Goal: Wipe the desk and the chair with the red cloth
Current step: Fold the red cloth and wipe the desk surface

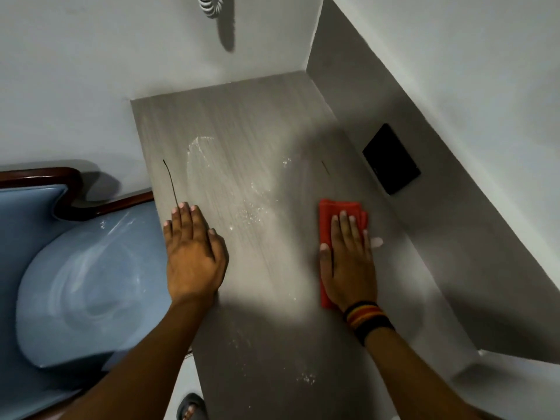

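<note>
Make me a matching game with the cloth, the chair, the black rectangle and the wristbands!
Things:
1. red cloth
2. chair
3. black rectangle
4. wristbands

Places:
A. on the side panel right of the desk
B. left of the desk
C. flat under the right hand
D. around the right wrist

Pairs: 1-C, 2-B, 3-A, 4-D

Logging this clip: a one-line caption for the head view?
Right hand presses red cloth on dusty desk; left hand flat beside blue chair.

White walls (pixel 75 71), grey side panel (pixel 454 237), black wall plate (pixel 391 159), coiled cord (pixel 209 6)
</note>
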The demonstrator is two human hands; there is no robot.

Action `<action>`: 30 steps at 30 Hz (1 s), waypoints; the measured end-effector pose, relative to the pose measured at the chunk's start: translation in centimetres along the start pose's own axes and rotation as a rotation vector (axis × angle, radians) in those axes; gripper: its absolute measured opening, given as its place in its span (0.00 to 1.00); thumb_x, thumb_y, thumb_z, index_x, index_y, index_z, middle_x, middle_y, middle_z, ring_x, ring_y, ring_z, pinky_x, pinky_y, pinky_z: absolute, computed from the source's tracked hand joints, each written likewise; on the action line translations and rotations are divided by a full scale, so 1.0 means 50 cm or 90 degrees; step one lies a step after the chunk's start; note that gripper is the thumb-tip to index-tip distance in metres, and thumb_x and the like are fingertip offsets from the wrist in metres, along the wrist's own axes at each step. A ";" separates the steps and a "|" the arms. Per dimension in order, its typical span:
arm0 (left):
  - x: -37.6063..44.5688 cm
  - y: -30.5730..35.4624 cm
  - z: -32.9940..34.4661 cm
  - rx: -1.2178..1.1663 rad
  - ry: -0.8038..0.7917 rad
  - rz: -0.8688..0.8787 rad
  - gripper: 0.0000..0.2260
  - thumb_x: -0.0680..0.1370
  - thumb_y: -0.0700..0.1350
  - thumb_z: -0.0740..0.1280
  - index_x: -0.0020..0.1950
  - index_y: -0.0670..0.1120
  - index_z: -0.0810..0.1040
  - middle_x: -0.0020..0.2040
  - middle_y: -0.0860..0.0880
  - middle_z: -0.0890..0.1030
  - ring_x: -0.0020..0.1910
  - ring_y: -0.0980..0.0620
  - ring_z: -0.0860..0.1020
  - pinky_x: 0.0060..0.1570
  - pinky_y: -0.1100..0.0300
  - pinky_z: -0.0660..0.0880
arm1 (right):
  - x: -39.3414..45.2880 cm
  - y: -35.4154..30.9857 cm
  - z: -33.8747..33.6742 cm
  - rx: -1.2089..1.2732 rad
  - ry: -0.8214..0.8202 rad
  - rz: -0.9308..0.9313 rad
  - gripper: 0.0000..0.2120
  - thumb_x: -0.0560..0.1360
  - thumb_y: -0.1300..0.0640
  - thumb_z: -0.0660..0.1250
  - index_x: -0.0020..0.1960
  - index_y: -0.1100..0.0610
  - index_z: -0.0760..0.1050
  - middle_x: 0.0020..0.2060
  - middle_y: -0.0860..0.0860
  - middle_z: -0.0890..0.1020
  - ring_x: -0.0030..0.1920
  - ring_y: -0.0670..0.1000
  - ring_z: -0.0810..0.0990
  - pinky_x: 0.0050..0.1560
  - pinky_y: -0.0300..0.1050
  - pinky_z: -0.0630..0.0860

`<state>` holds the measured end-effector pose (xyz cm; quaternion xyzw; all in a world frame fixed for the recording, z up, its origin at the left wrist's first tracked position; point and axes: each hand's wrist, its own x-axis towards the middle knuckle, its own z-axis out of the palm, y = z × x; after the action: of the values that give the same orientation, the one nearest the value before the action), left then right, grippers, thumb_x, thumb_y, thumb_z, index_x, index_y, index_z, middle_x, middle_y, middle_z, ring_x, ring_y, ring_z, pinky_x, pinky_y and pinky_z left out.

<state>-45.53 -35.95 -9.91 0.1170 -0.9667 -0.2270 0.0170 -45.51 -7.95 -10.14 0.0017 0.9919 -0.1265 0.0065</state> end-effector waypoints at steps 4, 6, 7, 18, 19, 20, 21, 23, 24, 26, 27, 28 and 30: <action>0.000 0.000 0.003 0.002 -0.002 -0.001 0.31 0.85 0.53 0.46 0.85 0.40 0.52 0.86 0.40 0.51 0.87 0.45 0.46 0.86 0.46 0.44 | 0.079 0.013 -0.008 -0.006 -0.025 -0.006 0.32 0.82 0.45 0.48 0.83 0.56 0.55 0.83 0.52 0.57 0.84 0.52 0.52 0.83 0.57 0.48; 0.002 -0.002 0.006 0.000 0.006 -0.006 0.31 0.85 0.53 0.46 0.85 0.40 0.52 0.86 0.41 0.51 0.87 0.45 0.46 0.86 0.46 0.45 | 0.187 0.015 -0.014 -0.022 -0.027 -0.016 0.31 0.82 0.47 0.49 0.83 0.56 0.54 0.83 0.51 0.56 0.84 0.51 0.51 0.83 0.57 0.47; 0.002 -0.003 0.010 -0.001 0.008 -0.004 0.31 0.85 0.53 0.47 0.85 0.40 0.53 0.86 0.41 0.51 0.87 0.45 0.46 0.86 0.46 0.46 | 0.235 0.015 -0.016 -0.034 -0.026 -0.012 0.31 0.82 0.49 0.50 0.83 0.56 0.54 0.83 0.51 0.56 0.84 0.51 0.51 0.83 0.57 0.46; 0.002 -0.007 0.015 -0.010 0.005 -0.003 0.31 0.85 0.54 0.46 0.86 0.42 0.53 0.87 0.42 0.51 0.87 0.47 0.46 0.86 0.46 0.46 | 0.181 0.005 0.013 -0.002 0.014 -0.055 0.31 0.82 0.46 0.48 0.83 0.54 0.56 0.82 0.51 0.59 0.83 0.51 0.54 0.83 0.58 0.48; 0.003 -0.009 0.015 -0.013 0.006 -0.004 0.31 0.85 0.55 0.46 0.86 0.42 0.53 0.87 0.43 0.51 0.87 0.48 0.46 0.86 0.46 0.47 | 0.224 -0.001 0.007 -0.010 0.005 -0.048 0.31 0.82 0.47 0.49 0.83 0.54 0.56 0.83 0.51 0.58 0.83 0.51 0.53 0.83 0.58 0.47; 0.003 -0.010 0.014 -0.016 0.008 -0.004 0.31 0.85 0.55 0.46 0.86 0.42 0.53 0.87 0.43 0.51 0.87 0.48 0.46 0.86 0.46 0.47 | 0.265 -0.009 0.001 -0.017 -0.002 -0.037 0.30 0.82 0.48 0.50 0.83 0.54 0.55 0.83 0.51 0.57 0.84 0.51 0.52 0.83 0.58 0.46; 0.004 -0.009 0.014 -0.019 0.008 -0.004 0.31 0.85 0.55 0.47 0.86 0.43 0.53 0.87 0.43 0.51 0.87 0.48 0.46 0.86 0.46 0.47 | 0.299 -0.014 -0.002 -0.021 -0.002 -0.026 0.30 0.83 0.49 0.51 0.83 0.54 0.54 0.83 0.50 0.56 0.84 0.51 0.51 0.83 0.57 0.45; 0.003 -0.008 0.013 -0.019 0.005 -0.007 0.31 0.85 0.55 0.47 0.86 0.42 0.54 0.87 0.43 0.51 0.87 0.48 0.47 0.86 0.46 0.47 | 0.315 -0.021 -0.003 -0.004 0.002 -0.003 0.29 0.84 0.51 0.53 0.83 0.54 0.55 0.83 0.50 0.56 0.84 0.51 0.51 0.83 0.57 0.44; 0.002 -0.009 0.012 -0.017 0.003 -0.007 0.31 0.85 0.55 0.47 0.86 0.42 0.54 0.87 0.43 0.52 0.87 0.48 0.47 0.86 0.46 0.47 | 0.293 -0.024 -0.001 0.016 0.011 0.007 0.28 0.84 0.50 0.52 0.83 0.54 0.55 0.83 0.50 0.57 0.84 0.51 0.51 0.83 0.57 0.44; 0.004 -0.008 0.009 -0.024 0.007 -0.008 0.31 0.85 0.55 0.47 0.85 0.42 0.54 0.87 0.43 0.52 0.87 0.48 0.47 0.86 0.46 0.47 | 0.215 -0.029 0.007 0.050 0.041 0.004 0.29 0.83 0.48 0.50 0.83 0.54 0.56 0.83 0.50 0.58 0.83 0.51 0.53 0.84 0.56 0.45; 0.006 -0.006 0.009 -0.027 0.006 -0.011 0.31 0.85 0.55 0.47 0.85 0.42 0.54 0.87 0.43 0.52 0.87 0.49 0.47 0.86 0.46 0.47 | 0.174 -0.030 0.011 0.060 0.050 0.002 0.29 0.83 0.47 0.48 0.82 0.54 0.57 0.82 0.50 0.59 0.83 0.51 0.53 0.84 0.56 0.45; 0.007 -0.006 0.010 -0.028 0.003 -0.013 0.31 0.85 0.55 0.46 0.85 0.42 0.54 0.87 0.43 0.52 0.87 0.49 0.47 0.86 0.46 0.47 | 0.150 -0.029 0.016 0.061 0.052 -0.001 0.29 0.83 0.46 0.48 0.82 0.54 0.57 0.82 0.50 0.60 0.83 0.50 0.53 0.84 0.55 0.45; 0.007 -0.008 0.014 -0.025 0.002 -0.013 0.31 0.85 0.55 0.46 0.85 0.42 0.54 0.87 0.43 0.52 0.87 0.49 0.47 0.86 0.46 0.47 | 0.160 -0.026 0.019 0.060 0.045 -0.009 0.29 0.83 0.47 0.50 0.82 0.54 0.58 0.82 0.50 0.61 0.83 0.51 0.54 0.84 0.56 0.45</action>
<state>-45.82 -36.09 -10.73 0.1267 -0.9609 -0.2456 0.0184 -53.49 -9.42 -10.82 -0.0003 0.9845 -0.1730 -0.0298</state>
